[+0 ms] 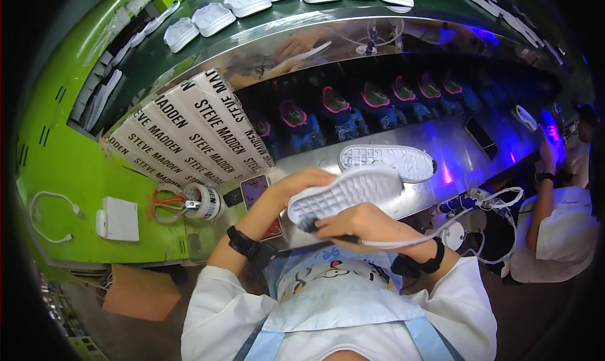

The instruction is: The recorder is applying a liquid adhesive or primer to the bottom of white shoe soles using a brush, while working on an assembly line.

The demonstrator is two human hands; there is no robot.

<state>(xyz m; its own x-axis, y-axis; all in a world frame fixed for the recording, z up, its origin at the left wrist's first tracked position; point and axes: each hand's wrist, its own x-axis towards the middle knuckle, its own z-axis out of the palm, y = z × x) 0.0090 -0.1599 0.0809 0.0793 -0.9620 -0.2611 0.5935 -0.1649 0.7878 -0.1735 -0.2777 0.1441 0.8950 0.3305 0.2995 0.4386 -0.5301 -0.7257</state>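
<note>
My left hand (309, 181) grips the far left edge of a white shoe sole (346, 196), held tilted above the metal bench with its gridded inside showing. In my right hand (359, 223) is a brush (307, 224) with dark bristles, touching the sole's near left end. A white tube (409, 240) runs from that hand off to the right. Just beyond the held sole, a second white sole (416, 162) lies on the metal bench (353, 143), its patterned cavity facing up.
A white box (195, 131) with black lettering stands at left, by a tape roll (205, 203), orange-handled scissors (167, 197) and a phone (254, 189). Another phone (480, 138) lies at right. White soles (249, 2) line the far green belt. A co-worker's arm (543, 197) works at far right.
</note>
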